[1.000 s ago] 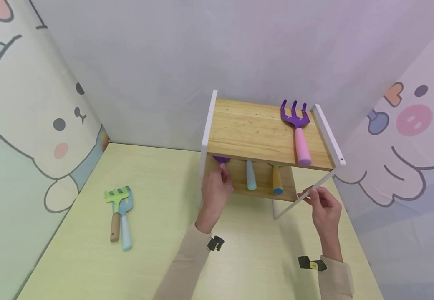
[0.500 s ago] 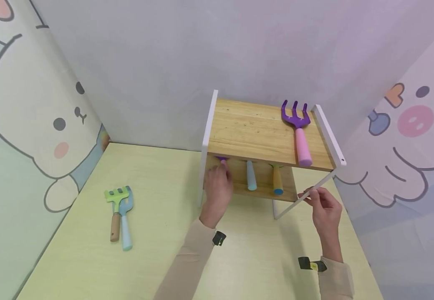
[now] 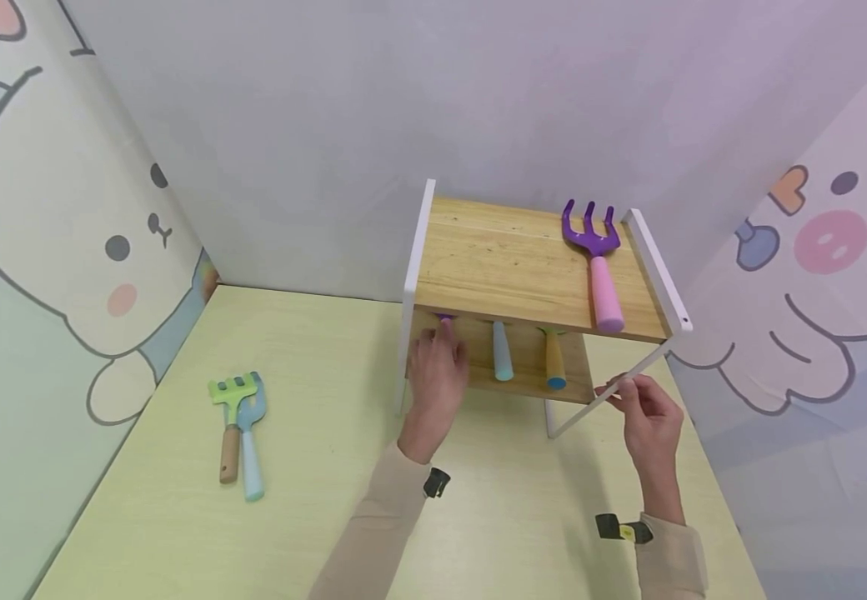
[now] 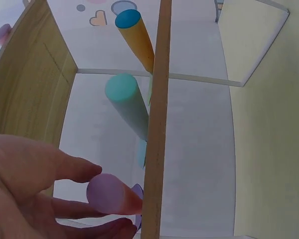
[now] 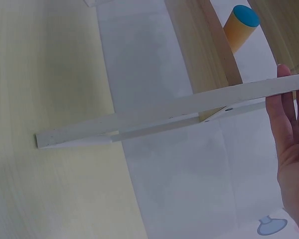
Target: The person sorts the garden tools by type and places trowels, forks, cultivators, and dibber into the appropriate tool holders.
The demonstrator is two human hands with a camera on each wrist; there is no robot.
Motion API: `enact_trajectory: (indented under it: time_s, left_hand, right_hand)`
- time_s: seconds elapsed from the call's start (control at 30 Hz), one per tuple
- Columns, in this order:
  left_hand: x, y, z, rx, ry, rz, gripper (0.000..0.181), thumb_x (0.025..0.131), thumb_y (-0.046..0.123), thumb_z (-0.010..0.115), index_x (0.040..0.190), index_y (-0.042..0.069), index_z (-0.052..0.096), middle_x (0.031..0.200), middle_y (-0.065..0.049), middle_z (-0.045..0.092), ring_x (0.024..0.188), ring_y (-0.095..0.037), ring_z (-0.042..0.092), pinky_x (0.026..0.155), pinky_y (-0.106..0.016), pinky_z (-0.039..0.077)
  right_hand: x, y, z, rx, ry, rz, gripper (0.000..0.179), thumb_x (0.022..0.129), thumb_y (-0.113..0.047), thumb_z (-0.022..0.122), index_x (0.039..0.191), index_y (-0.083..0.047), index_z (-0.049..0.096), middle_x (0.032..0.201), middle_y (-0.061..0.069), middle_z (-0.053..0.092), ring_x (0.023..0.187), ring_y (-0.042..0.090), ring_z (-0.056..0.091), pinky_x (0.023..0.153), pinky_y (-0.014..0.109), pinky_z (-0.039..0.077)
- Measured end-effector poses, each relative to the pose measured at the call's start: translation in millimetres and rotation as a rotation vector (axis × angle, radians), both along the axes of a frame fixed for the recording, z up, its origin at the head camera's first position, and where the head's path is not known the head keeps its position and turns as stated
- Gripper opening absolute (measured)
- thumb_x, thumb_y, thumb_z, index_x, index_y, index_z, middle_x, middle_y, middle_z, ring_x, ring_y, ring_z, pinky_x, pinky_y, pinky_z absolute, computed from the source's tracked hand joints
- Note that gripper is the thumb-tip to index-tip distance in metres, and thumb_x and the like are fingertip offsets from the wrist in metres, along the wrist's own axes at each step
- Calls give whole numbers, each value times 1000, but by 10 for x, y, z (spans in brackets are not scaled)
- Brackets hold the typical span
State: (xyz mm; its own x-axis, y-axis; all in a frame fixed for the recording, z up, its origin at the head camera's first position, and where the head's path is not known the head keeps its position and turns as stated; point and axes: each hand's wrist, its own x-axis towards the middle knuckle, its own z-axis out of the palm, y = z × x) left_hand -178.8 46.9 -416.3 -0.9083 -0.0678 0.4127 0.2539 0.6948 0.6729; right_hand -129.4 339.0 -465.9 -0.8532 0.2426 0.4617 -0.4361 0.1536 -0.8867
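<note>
Holding a purple-headed tool [image 4: 107, 195] by the end of its pink handle, between thumb and fingers of the left hand [image 3: 436, 375], at the left end of the lower shelf [image 3: 528, 358]. Pinching the white side frame [image 5: 164, 108] at the near right with the right hand [image 3: 651, 417]. Farther right on that shelf, a pale blue handle [image 3: 503, 354], then an orange handle [image 3: 555, 362]. On the top board [image 3: 501, 258], right, a purple fork [image 3: 604, 287]. On the table [image 3: 313, 542], left, a green rake [image 3: 230, 446] overlapping a blue fork [image 3: 251, 462].

Grained wooden shelf [image 3: 501, 262] — smooth, plastic-looking pink handle [image 4: 108, 194]
</note>
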Motion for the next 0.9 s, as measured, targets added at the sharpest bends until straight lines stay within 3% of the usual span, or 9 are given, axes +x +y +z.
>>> enact_trajectory:
  time_s: [0.13, 0.23, 0.3, 0.37, 0.5, 0.6, 0.73, 0.9]
  left_hand:
    - [27, -4, 52, 5, -39, -2, 18, 94, 4, 71, 107, -8, 66, 97, -25, 68, 88, -40, 64, 75, -45, 56]
    - [59, -10, 92, 15, -61, -8, 33, 95, 7, 72, 123, -10, 65, 114, -31, 68, 98, -44, 65, 81, -50, 58]
    - [81, -15, 107, 18, -57, -18, 37, 95, 7, 72, 127, -11, 64, 116, -30, 68, 101, -44, 65, 82, -50, 58]
    - [110, -26, 123, 27, -48, -27, 37, 95, 7, 72, 127, -11, 64, 109, -27, 69, 100, -43, 66, 82, -49, 58]
    - [162, -59, 140, 60, -41, -49, 20, 96, 9, 72, 108, -7, 70, 91, -17, 68, 95, -38, 66, 78, -46, 56]
    - [201, -92, 140, 84, -31, -46, 18, 96, 11, 73, 105, -4, 71, 96, -16, 70, 95, -36, 67, 77, -45, 57]
    - [258, -134, 124, 124, 9, -47, 25, 96, 12, 73, 116, -4, 72, 108, -18, 73, 98, -35, 70, 77, -45, 60]
    - [309, -189, 99, 202, 51, -83, 20, 96, 10, 72, 110, -4, 74, 100, -14, 74, 90, -30, 70, 72, -41, 60]
  right_hand:
    - [-4, 2, -2, 10, -1, -7, 13, 101, 14, 51, 106, 23, 59, 94, -3, 74, 85, 7, 75, 79, 23, 57]
    - [2, -10, 8, 22, -1, -16, 13, 101, 12, 53, 106, 23, 58, 93, -2, 74, 85, 7, 75, 79, 24, 57]
    - [11, -21, 19, 30, -2, -21, 14, 101, 11, 54, 106, 22, 59, 94, -2, 73, 85, 7, 75, 79, 24, 57]
    - [15, -27, 27, 38, 0, -21, 14, 101, 10, 55, 106, 22, 59, 94, -2, 73, 85, 7, 75, 79, 24, 57]
    - [14, -25, 29, 41, 10, -10, 13, 102, 9, 55, 105, 21, 60, 95, -1, 73, 86, 8, 75, 79, 23, 57]
    - [8, -21, 17, 33, 13, -1, 13, 102, 9, 55, 105, 21, 60, 95, -1, 73, 86, 8, 75, 79, 24, 57]
    - [3, -20, -1, 20, 6, 3, 14, 102, 9, 55, 105, 21, 60, 94, 0, 73, 86, 8, 75, 79, 24, 57]
    - [-1, -12, -7, 21, 5, -1, 15, 102, 10, 54, 107, 24, 58, 94, 0, 73, 86, 8, 75, 79, 23, 57]
